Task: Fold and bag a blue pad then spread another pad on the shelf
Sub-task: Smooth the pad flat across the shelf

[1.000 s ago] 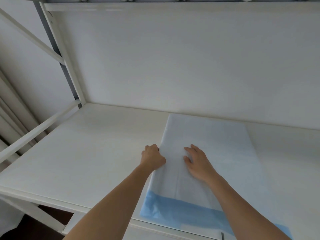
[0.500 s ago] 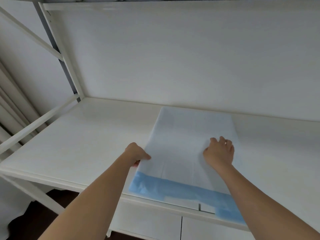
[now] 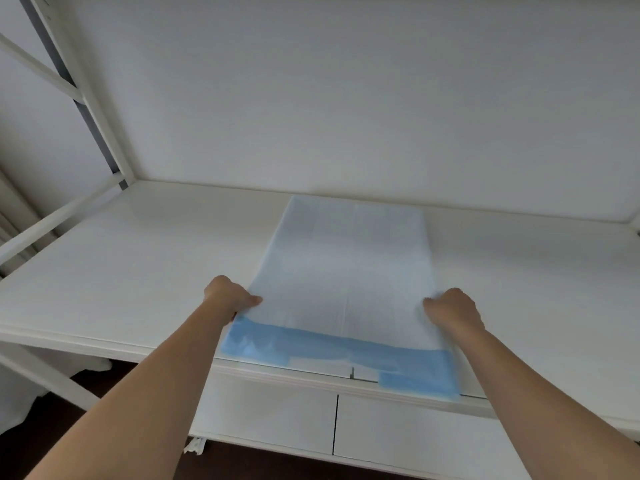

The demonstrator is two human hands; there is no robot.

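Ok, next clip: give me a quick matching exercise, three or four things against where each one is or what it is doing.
Things:
1. left hand
2. right hand
3. pad
4. drawer fronts

States:
a. below the shelf edge
b. lies on the shelf, blue band nearest the person
c. grips the pad's left edge
d. grips the pad's right edge

Pairs: 1-c, 2-d, 3-b, 4-a

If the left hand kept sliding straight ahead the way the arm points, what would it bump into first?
Probably nothing for a while. The left hand grips the pad's left edge and points toward the back. Ahead lies only bare shelf beside the pad, so the back wall would likely stop it first, though depth is hard to judge.
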